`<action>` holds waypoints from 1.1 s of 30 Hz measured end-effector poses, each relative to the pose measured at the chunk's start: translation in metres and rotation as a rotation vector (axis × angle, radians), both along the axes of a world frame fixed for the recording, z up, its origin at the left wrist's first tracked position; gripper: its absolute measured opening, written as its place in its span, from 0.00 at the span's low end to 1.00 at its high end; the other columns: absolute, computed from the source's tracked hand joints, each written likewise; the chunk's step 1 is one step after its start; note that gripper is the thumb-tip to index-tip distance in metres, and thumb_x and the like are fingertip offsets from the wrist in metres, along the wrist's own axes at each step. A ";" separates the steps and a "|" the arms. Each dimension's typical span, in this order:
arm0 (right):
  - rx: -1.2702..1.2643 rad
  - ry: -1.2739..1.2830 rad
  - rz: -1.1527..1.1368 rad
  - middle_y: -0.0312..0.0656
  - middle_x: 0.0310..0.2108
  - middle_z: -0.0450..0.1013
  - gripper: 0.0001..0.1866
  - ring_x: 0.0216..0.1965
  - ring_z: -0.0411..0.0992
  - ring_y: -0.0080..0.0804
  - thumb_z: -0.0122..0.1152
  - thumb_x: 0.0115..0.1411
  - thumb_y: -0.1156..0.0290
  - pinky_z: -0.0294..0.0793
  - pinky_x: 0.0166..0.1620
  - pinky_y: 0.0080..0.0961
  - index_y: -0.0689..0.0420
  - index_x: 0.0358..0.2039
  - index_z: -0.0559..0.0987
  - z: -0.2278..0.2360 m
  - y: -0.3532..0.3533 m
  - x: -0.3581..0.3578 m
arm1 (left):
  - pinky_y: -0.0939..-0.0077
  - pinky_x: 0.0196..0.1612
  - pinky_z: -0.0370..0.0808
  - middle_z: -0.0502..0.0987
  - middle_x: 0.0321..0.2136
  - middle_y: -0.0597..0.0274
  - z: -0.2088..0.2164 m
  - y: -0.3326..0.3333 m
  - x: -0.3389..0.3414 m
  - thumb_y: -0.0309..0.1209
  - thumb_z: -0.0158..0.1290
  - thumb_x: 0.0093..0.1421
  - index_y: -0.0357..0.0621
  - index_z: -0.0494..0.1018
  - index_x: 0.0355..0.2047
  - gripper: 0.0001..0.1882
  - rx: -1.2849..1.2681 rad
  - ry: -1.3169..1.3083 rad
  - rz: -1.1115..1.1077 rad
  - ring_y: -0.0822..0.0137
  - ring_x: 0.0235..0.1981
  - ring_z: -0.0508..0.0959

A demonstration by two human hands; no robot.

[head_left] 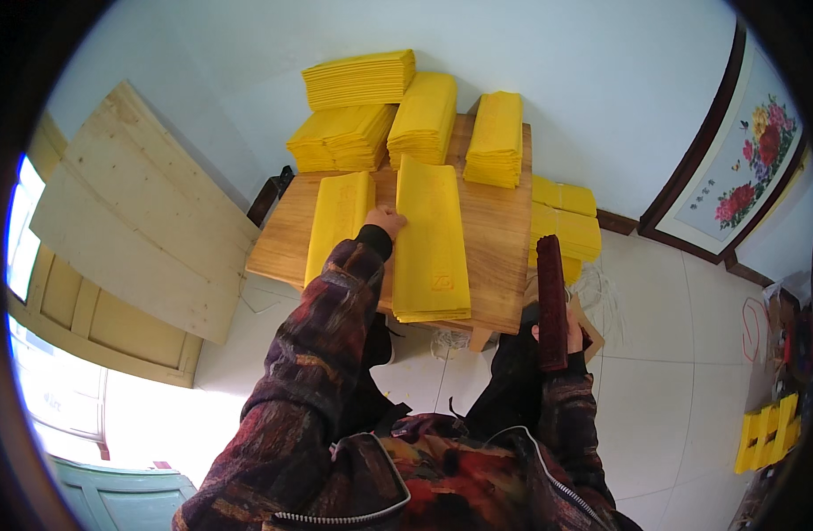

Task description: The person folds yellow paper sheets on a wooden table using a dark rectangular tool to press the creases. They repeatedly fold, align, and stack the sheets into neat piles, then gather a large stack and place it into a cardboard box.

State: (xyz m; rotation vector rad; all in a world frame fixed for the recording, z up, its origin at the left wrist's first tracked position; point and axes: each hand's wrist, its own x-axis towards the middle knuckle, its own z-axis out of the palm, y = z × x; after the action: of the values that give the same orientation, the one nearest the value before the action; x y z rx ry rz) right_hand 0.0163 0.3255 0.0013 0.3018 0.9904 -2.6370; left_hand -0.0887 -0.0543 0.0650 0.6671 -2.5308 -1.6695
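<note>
On the wooden table in front of me, a stack of folded yellow paper (431, 234) stretches toward the near edge, with faint red print on its top sheet. My left hand (387, 219) is at the left edge of this stack, fingers closed on the paper. Just left of it lies a second yellow stack (338, 212), also with faint red marks. Off the table's right side, my right hand (573, 331) grips a long, narrow dark red block (552, 305), held lengthwise away from me. The block partly hides those fingers, and its underside is out of sight.
More yellow paper stacks (421, 119) stand along the back of the wooden table (499, 230). Tied yellow bundles (566, 221) sit beyond its right edge. A plywood board (141, 212) leans at left; a framed flower picture (743, 159) rests against the right wall.
</note>
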 end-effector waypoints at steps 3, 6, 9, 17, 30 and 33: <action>0.015 -0.038 -0.030 0.37 0.29 0.70 0.19 0.23 0.69 0.29 0.43 0.61 0.53 0.73 0.28 0.28 0.54 0.42 0.70 0.001 -0.001 0.001 | 0.75 0.17 0.67 0.72 0.18 0.59 0.001 -0.002 0.002 0.31 0.52 0.49 0.35 0.69 0.27 0.10 0.067 0.126 0.008 0.68 0.16 0.71; 0.017 0.019 0.026 0.37 0.32 0.70 0.19 0.28 0.69 0.29 0.44 0.61 0.53 0.73 0.31 0.29 0.54 0.44 0.69 0.001 0.001 0.000 | 0.75 0.18 0.69 0.73 0.18 0.59 0.003 -0.006 0.006 0.32 0.51 0.49 0.33 0.70 0.30 0.13 0.027 0.175 0.033 0.67 0.16 0.72; 0.017 0.048 0.078 0.38 0.34 0.69 0.19 0.31 0.69 0.29 0.44 0.61 0.53 0.73 0.33 0.30 0.54 0.45 0.69 -0.004 0.004 -0.002 | 0.74 0.25 0.72 0.74 0.23 0.55 0.002 -0.013 0.008 0.31 0.51 0.50 0.31 0.70 0.33 0.14 0.015 0.094 0.009 0.65 0.22 0.75; 0.037 0.068 0.036 0.38 0.34 0.70 0.18 0.30 0.69 0.31 0.42 0.62 0.55 0.73 0.33 0.32 0.54 0.44 0.69 -0.017 0.004 -0.004 | 0.74 0.37 0.72 0.75 0.33 0.53 -0.023 -0.011 -0.002 0.21 0.53 0.46 0.29 0.65 0.41 0.20 0.207 0.275 -0.045 0.64 0.33 0.75; 0.011 0.100 0.122 0.38 0.36 0.69 0.20 0.34 0.69 0.31 0.46 0.59 0.51 0.72 0.34 0.33 0.52 0.45 0.69 -0.049 0.023 -0.014 | 0.73 0.35 0.74 0.74 0.35 0.53 -0.004 -0.133 0.047 0.18 0.51 0.49 0.35 0.63 0.46 0.22 0.491 0.283 0.025 0.63 0.34 0.75; -0.011 0.099 0.107 0.38 0.37 0.69 0.20 0.35 0.69 0.31 0.47 0.59 0.52 0.72 0.35 0.32 0.52 0.46 0.69 -0.048 0.020 -0.013 | 0.73 0.36 0.74 0.73 0.36 0.53 -0.003 -0.162 0.054 0.18 0.50 0.50 0.36 0.64 0.46 0.20 0.490 0.246 0.038 0.63 0.34 0.75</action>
State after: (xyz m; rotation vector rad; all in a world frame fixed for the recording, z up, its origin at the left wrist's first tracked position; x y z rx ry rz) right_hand 0.0033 0.3458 -0.0466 0.1124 0.9930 -2.5804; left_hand -0.0346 -0.2160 0.0618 0.4846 -1.9443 -2.2214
